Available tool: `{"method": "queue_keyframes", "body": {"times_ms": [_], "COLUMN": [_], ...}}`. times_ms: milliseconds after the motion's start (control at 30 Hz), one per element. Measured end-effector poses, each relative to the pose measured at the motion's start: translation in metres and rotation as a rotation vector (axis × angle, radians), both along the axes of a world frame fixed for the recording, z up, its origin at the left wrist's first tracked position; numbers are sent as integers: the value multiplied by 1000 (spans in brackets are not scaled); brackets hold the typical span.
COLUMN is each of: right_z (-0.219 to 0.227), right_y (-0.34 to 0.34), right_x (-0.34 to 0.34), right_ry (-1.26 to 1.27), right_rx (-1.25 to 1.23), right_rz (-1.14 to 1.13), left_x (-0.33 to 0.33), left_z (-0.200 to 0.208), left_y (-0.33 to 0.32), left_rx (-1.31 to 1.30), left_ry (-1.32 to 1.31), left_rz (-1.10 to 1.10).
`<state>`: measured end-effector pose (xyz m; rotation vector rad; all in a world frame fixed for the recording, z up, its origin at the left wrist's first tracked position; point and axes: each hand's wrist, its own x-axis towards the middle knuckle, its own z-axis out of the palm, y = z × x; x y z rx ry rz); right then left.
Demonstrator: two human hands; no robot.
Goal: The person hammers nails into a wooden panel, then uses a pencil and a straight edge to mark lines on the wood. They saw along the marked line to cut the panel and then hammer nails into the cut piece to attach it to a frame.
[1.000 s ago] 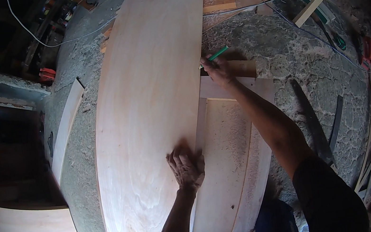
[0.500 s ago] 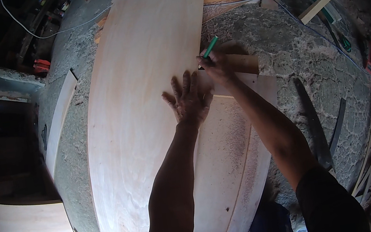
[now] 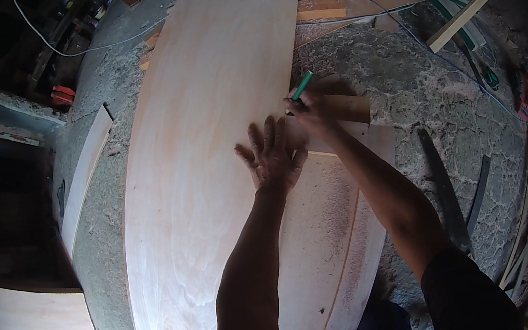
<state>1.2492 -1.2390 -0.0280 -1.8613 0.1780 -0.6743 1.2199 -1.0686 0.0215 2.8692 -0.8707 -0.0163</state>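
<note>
The left hand [image 3: 272,165] lies palm down on a long plywood sheet [image 3: 200,106], close to its right edge; its grip is spread, with the fingers pointing away from the person and the thumb out to the right. Just beyond it, the right hand [image 3: 312,113] has its grip pinching a green pencil [image 3: 303,84] at the right edge of the sheet. The pencil is tilted, its upper end leaning to the right and its lower end down by the edge; whether the tip touches the wood is too small to tell.

The sheet runs from the lower part of the view to the top, partly covering a framed wooden panel [image 3: 327,224] on its right. Sawdust is scattered over this panel, and the right forearm passes above it. A wooden block [image 3: 349,107] sits by the panel's far end, just beside the right hand.

On the rough concrete floor [image 3: 376,73] to the right lie a handsaw [image 3: 443,186] and, near it, a dark curved strip [image 3: 479,195]. Farther off are a red tool [image 3: 527,97] and a pale wooden batten [image 3: 469,10]. A narrow board [image 3: 87,181] lies to the left of the sheet.
</note>
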Motion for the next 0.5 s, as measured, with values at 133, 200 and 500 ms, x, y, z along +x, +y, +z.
{"method": "queue_keyframes", "body": {"times_ms": [133, 200, 500], "right_z": [-2, 1, -3], "right_y": [-3, 2, -1], "right_x": [-2, -1, -1], "right_ry": [-4, -32, -11], "right_rx": [10, 50, 32], "right_rz": [-3, -3, 10], "left_x": [-2, -2, -2], "left_z": [-2, -1, 2], "left_y": [-2, 1, -2], "left_rx": [-17, -14, -26], "left_ry": [-4, -9, 8], "left_rz": [-13, -5, -7]}}
